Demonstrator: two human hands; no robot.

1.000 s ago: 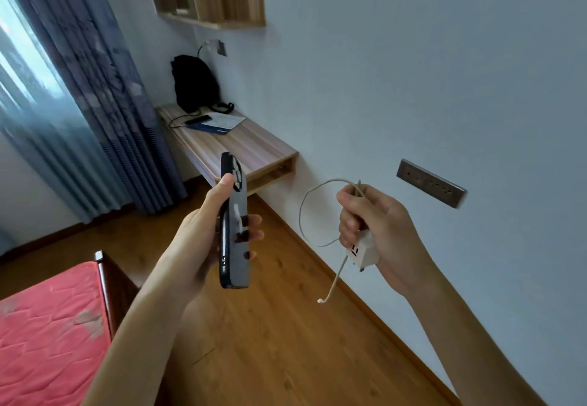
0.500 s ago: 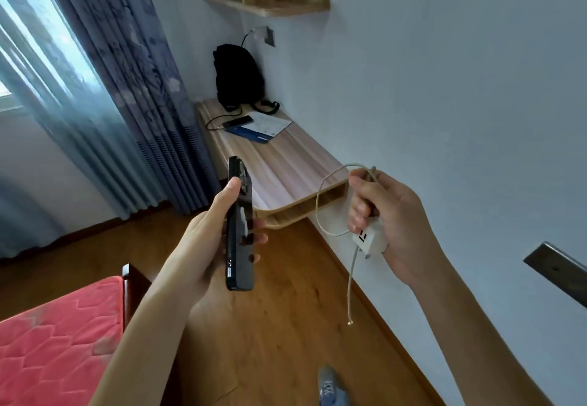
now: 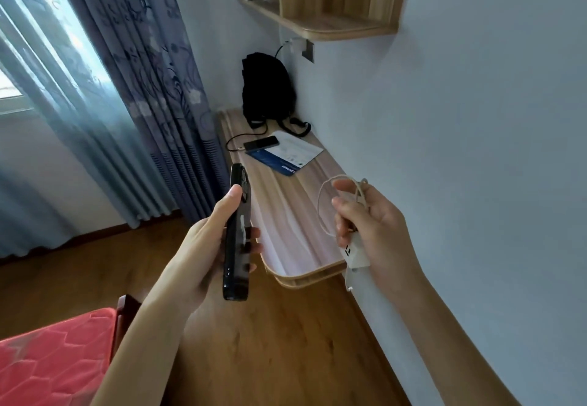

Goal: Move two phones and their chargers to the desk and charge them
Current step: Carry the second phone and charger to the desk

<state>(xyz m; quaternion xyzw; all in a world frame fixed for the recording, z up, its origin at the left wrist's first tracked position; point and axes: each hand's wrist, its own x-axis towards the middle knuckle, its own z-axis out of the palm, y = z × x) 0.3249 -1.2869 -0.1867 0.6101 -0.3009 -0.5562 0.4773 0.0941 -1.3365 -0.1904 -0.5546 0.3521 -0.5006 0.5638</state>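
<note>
- Left hand (image 3: 209, 247) is wrapped around a black phone (image 3: 236, 234), held edge-on with the thumb up near the camera end and fingertips curled round the far side.
- Right hand (image 3: 368, 224) is closed on a white charger brick (image 3: 355, 255), with its pale cable (image 3: 327, 202) looped above the fingers and a short tail hanging below the brick. The hands are apart, with a bit of desk showing between them.
- The wooden desk (image 3: 286, 231) is right ahead of both hands. Further along it, beyond the left hand, a second phone (image 3: 262, 145) already lies on a blue-and-white pad (image 3: 286, 156) with a dark cable running off it, next to a black backpack (image 3: 268, 88).
- The wall socket (image 3: 306, 50) with a plug in it sits well beyond the right hand, above the backpack.
- My guess for doing this bit well: set the phone down flat on the bare wood near the front edge first, freeing a hand to unloop the cable so it doesn't tangle.
- Compared with a second ago, the desk is much closer and fills the gap between the hands; the dark wall plate that was beside the right hand has dropped out of view. Both grips look unchanged.
</note>
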